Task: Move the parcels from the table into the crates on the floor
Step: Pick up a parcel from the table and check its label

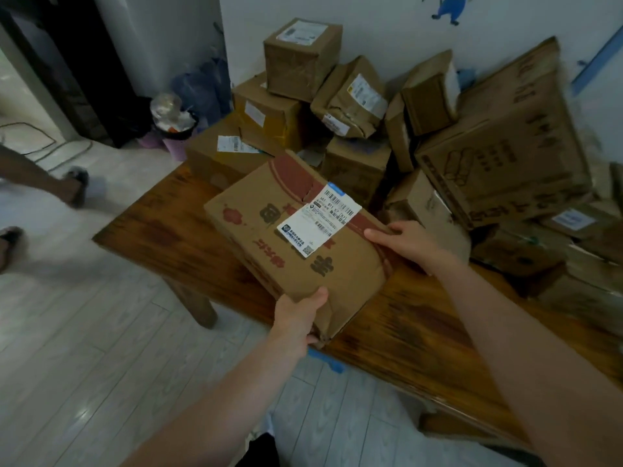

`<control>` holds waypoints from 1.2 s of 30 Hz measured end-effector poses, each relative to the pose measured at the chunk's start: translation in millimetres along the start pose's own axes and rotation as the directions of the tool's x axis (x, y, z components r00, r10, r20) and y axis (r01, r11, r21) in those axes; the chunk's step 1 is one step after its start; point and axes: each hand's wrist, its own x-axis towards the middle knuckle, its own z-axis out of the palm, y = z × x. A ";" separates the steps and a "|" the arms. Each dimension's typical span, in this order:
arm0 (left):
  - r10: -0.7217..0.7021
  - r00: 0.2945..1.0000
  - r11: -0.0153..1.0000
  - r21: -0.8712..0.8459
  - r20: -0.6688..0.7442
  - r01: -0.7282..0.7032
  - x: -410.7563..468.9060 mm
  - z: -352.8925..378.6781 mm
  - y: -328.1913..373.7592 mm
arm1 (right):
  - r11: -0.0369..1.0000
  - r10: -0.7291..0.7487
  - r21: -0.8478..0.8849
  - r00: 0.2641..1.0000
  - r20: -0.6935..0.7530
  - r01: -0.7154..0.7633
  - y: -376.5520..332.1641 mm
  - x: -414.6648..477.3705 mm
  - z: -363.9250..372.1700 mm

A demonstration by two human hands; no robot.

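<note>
Grip check from my end: the left hand (298, 315) clamps the nearest corner of a flat cardboard parcel (269, 237), thumb pressed on the top face and fingers curled beneath, where the cardboard is creased. The right hand (409, 242) holds the right-hand corner, thumb laid along the top edge; its other fingers are hidden behind the box.

Between the two grips, on the top face, I see a white shipping label (320, 224) with barcodes, set over red printing. The parcel is tilted and sits over the near-left corner of the wooden table (421, 332). I cannot tell whether its underside touches the wood.

Just below the left hand's grip, a strip of blue tape (325, 360) shows at the table edge. Beyond the right hand, more parcels are heaped on the table against the wall. A large printed carton (505, 143) leans to the far right of the grip, and a crumpled brown parcel (350, 99) lies straight beyond it. A cube-shaped box (301, 59) tops the stack.

Well to the left of the grip, on the pale floor (84, 332), are a full waste bin (175, 129) and someone's sandalled foot (76, 183).
</note>
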 end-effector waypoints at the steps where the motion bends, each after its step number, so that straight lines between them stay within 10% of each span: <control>1: 0.024 0.999 0.999 0.030 0.027 -0.025 -5.2 1.6 -6.7 | 0.998 0.027 0.049 0.999 0.035 -0.028 7.9 -10.9 -6.8; 21: 0.525 0.800 0.702 0.382 0.291 -0.600 -56.5 46.7 0.2 | 0.787 -0.066 0.598 0.984 -0.166 0.153 75.7 -131.3 -65.2; 29: 0.562 0.715 0.611 0.374 0.416 -0.698 -85.3 77.0 63.3 | 0.842 -0.112 0.443 0.903 -0.415 0.308 66.1 -147.5 -73.6; 36: 0.647 0.574 0.326 0.498 0.502 -0.803 -88.9 92.0 50.0 | 0.865 -0.019 0.426 0.864 -0.502 0.267 58.3 -148.4 -101.2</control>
